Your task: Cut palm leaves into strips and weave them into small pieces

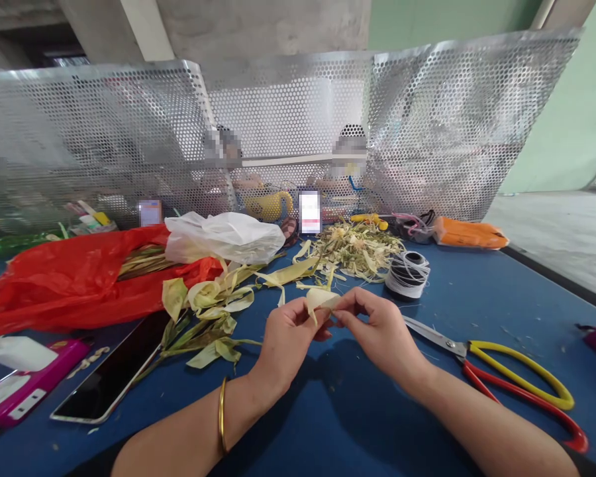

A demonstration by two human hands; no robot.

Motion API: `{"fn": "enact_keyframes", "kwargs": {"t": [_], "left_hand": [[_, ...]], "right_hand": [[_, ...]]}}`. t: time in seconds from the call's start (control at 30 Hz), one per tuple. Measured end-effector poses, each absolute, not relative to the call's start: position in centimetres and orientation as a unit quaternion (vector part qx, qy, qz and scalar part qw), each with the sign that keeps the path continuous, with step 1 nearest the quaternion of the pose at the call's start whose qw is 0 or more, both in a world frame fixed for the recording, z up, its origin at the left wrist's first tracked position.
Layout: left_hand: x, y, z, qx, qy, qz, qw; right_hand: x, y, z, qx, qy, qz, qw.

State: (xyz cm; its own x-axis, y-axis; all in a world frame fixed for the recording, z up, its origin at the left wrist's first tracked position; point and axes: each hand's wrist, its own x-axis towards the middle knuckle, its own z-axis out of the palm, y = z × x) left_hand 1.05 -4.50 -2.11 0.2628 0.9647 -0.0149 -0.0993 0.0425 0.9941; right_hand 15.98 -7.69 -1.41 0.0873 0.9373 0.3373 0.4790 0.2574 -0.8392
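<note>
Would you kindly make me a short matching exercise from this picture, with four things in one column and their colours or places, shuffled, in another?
Column one
1. Husk strip
2. Scissors
3. Spool of thread
4. Red bag

Column two
A. Partly covered by a white bag
B. Has one yellow handle and one red handle
C. Between the left hand and the right hand
D. Standing upright on the blue table

Right pairs: 1-C, 2-B, 3-D, 4-A
</note>
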Motion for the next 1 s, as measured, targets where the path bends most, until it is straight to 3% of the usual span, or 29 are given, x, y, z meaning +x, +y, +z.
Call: {"fn": "enact_keyframes", "kwargs": {"t": [0.5,0.73,1.0], "left_hand": [[1.14,-4.46,-2.14,0.511,0.426,0.426,0.613],[1.01,-4.55,-1.81,0.439,0.415,0.421,0.676],[0.98,-4.39,-1.93,0.441,0.421,0.436,0.663]], "right_hand": [[16.04,-7.61,-1.60,-0.537,-0.628,0.273,0.492],[16.25,-7.67,-1.82,-0.484,-0.716,0.158,0.478],[16.26,-7.72,-1.55,-0.515,-0.698,0.157,0.472]]}}
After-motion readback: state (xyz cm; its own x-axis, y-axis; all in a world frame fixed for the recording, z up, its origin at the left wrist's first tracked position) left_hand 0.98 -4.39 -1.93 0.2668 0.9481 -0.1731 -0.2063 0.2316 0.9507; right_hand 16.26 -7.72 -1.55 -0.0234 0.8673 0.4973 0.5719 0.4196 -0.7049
